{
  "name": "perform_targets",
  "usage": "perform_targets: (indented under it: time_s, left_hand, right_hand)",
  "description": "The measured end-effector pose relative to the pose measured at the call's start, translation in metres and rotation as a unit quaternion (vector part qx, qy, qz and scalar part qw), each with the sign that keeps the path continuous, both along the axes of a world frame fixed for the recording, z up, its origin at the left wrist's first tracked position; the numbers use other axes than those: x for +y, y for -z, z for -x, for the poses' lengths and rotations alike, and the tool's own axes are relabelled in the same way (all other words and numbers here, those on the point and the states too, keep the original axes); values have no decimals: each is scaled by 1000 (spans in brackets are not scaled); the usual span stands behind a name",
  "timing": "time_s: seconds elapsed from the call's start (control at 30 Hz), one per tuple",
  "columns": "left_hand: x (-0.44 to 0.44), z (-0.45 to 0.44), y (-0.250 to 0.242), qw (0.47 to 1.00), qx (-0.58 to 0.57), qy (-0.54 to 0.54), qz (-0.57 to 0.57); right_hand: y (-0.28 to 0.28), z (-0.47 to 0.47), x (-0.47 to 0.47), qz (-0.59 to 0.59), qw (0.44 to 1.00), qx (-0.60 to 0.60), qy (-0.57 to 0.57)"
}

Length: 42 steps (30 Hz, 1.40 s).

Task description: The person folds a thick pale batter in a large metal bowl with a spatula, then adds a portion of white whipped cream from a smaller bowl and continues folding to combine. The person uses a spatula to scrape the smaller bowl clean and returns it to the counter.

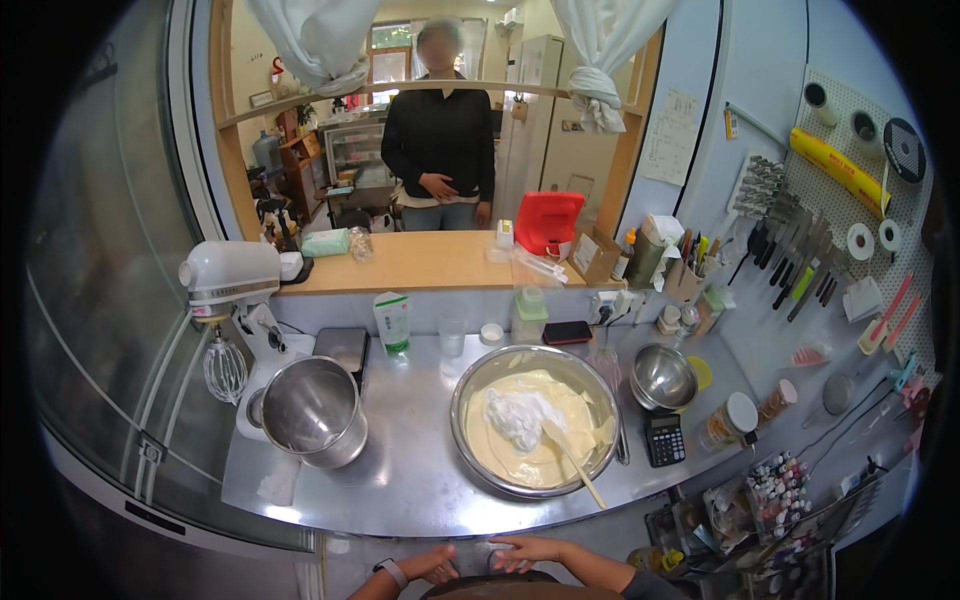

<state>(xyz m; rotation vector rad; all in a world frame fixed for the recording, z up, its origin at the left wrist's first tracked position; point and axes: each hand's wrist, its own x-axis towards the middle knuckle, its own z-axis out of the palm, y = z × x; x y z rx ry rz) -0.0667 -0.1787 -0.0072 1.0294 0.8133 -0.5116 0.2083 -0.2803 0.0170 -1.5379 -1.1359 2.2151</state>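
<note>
Below the front edge of the steel worktable (405,480), my left hand (429,564) is held near my body, with a band on its wrist. My right hand (531,553) is beside it, fingers spread. Neither hand holds anything. On the table before me, nearest the right hand, stands a large steel mixing bowl (459,439). It contains pale yellow batter (517,471) with a mound of white whipped foam (514,416) on top. A cream-coloured spatula (577,469) rests in the batter, its handle over the rim.
A stand mixer (229,270) with a raised whisk (225,371) stands left, by its steel mixer bowl (315,412). To the right are a small steel bowl (664,375), a calculator (665,440) and lidded jars (731,420). Across the wooden counter (420,262) stands a person (439,142).
</note>
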Motion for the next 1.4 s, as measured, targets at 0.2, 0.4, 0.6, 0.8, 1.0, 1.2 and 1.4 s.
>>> perform_targets:
  time_s: [0.2, 0.4, 0.6, 0.8, 1.0, 1.2, 1.4]
  left_hand:
    - [-19, 3, 34, 980, -171, 95, 38]
    - [-9, 5, 48, 971, -148, 182, 54]
    - [-13, 1, 34, 956, -239, 164, -40]
    - [-21, -2, 20, 949, -282, 116, -80]
    - [-24, 3, 16, 945, -292, 103, -100]
    - [-31, -4, 13, 938, -308, 91, -127]
    - [-25, 7, -5, 968, -206, 70, -125]
  right_hand:
    - [-5, 9, -11, -4, 981, 8, -192]
    - [44, 24, 1, -147, 958, -20, -247]
    - [77, 29, -9, -106, 974, 15, -198]
    - [38, 37, -9, -113, 977, -19, -177]
    - [23, 43, -6, -200, 959, -72, -189]
    - [26, 46, 0, -143, 964, -52, -217]
    - [6, 36, 2, -66, 963, -73, -250]
